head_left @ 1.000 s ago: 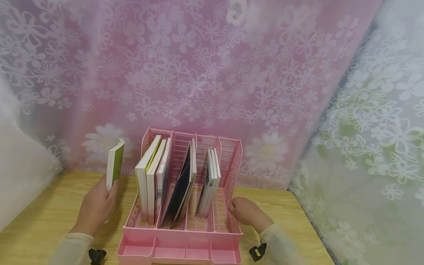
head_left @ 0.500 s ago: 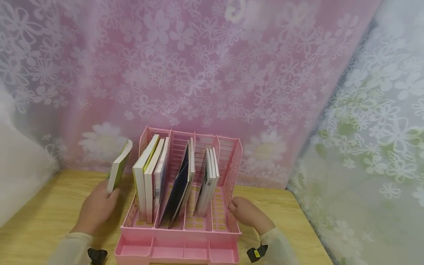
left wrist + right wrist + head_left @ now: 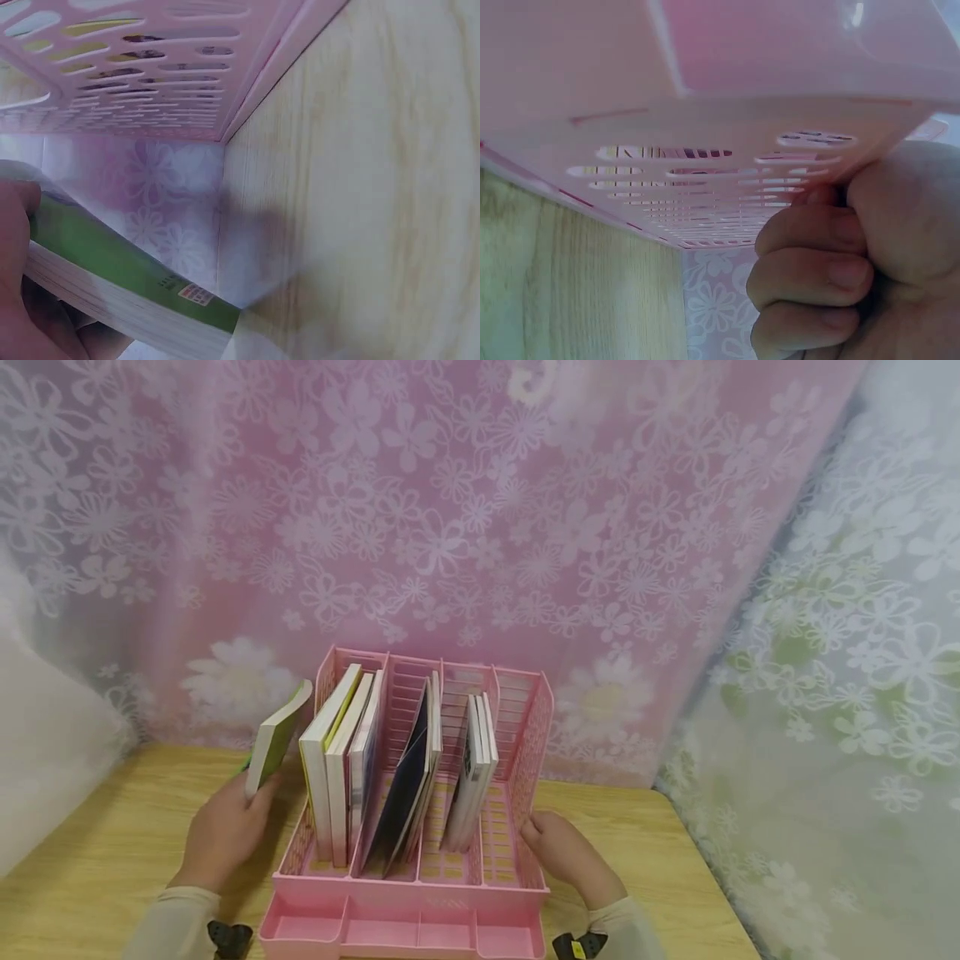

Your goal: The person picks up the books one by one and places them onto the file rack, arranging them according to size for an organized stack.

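My left hand (image 3: 225,833) grips a thick green-covered book (image 3: 277,739), thumb on one cover and fingers on the other. The book leans right, close to the left wall of a pink plastic book rack (image 3: 536,735). In the left wrist view the green cover (image 3: 127,262) and white page edges show below the rack's slotted wall. My right hand (image 3: 570,853) pinches the rack's right wall, other fingers curled, as the right wrist view shows. Several books (image 3: 341,760) stand in the leftmost slot, thin dark books (image 3: 405,785) tilt in the second, and slim white ones (image 3: 472,777) in the third.
Small open compartments (image 3: 382,931) run along the rack's front. Underneath is a wood-grain table (image 3: 637,843). A pink floral curtain (image 3: 450,527) hangs behind, a pale flowered one (image 3: 847,693) to the right, and white fabric (image 3: 52,752) at the left.
My left hand has moved the green book rightward, toward the rack, and its top leans further right. The right hand has kept its place at the rack's wall.
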